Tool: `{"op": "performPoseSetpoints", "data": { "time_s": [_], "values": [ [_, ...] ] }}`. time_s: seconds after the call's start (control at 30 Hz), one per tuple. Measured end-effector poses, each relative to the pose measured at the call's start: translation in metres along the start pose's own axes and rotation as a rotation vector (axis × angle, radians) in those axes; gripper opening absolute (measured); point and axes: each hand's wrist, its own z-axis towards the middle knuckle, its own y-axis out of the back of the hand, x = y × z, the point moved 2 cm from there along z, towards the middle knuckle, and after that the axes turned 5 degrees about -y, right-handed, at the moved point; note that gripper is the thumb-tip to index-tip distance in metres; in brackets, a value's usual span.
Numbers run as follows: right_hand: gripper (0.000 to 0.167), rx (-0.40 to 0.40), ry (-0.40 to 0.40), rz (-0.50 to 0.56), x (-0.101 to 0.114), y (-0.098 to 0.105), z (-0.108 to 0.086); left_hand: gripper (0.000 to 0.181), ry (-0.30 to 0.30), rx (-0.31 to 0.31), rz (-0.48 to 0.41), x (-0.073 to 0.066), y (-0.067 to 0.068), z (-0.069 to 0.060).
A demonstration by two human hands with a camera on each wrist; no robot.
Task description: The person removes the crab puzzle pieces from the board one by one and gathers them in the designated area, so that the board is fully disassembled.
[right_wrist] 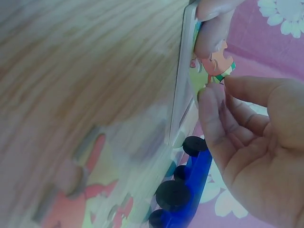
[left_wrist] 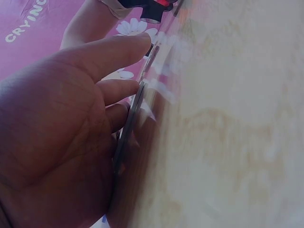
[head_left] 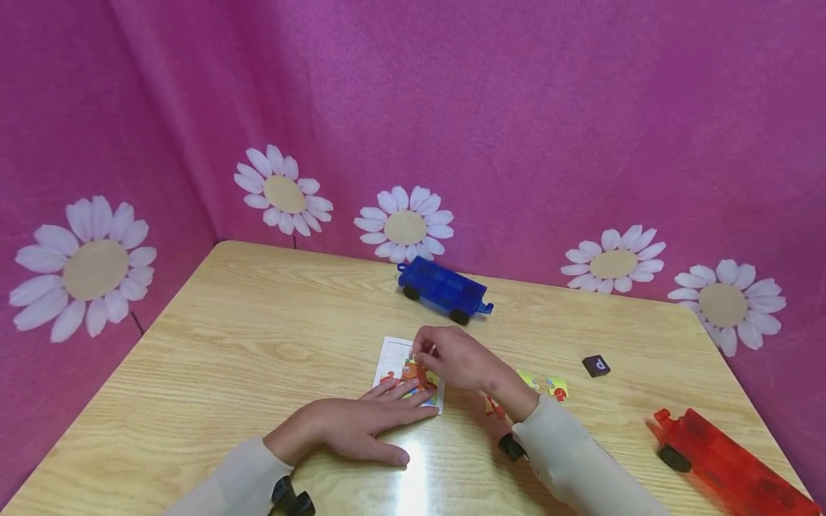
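Note:
A small white-bordered puzzle board [head_left: 391, 351] lies on the table, holding several colourful pieces. My left hand [head_left: 361, 426] rests palm down across its near part, fingers straight and spread. Over the board's far right part is my right hand [head_left: 454, 358], pinching a puzzle piece [right_wrist: 219, 64] with orange and green on it between thumb and index finger. Fingers partly hide both piece and board. Right of the board lie loose pieces, among them a yellow-green piece [head_left: 558, 388] and a red one [head_left: 493, 407] partly behind my right forearm.
A blue toy wagon [head_left: 442, 289] stands beyond the board. To the right is a dark block [head_left: 596, 366] with a pale letter. A red toy wagon [head_left: 729, 459] is at the near right. Pink flowered cloth [head_left: 503, 143] hangs behind the wooden table [head_left: 258, 337].

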Motion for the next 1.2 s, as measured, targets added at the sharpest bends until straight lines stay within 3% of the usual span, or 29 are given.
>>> {"op": "performPoseSetpoints", "data": {
  "time_s": [0.3, 0.63, 1.2],
  "values": [
    [0.010, 0.000, -0.045, 0.034, 0.001, 0.005, -0.002, 0.069, 0.013, -0.001, -0.002, 0.001, -0.001, 0.000],
    [0.006, -0.071, -0.056, 0.081, 0.003, 0.033, -0.012, 0.069, -0.001, -0.006, -0.020, 0.000, 0.000, 0.000],
    [0.005, -0.017, -0.180, 0.060, -0.026, 0.065, -0.070, 0.070, -0.012, -0.015, -0.014, 0.001, -0.002, 0.001]
  ]
}}
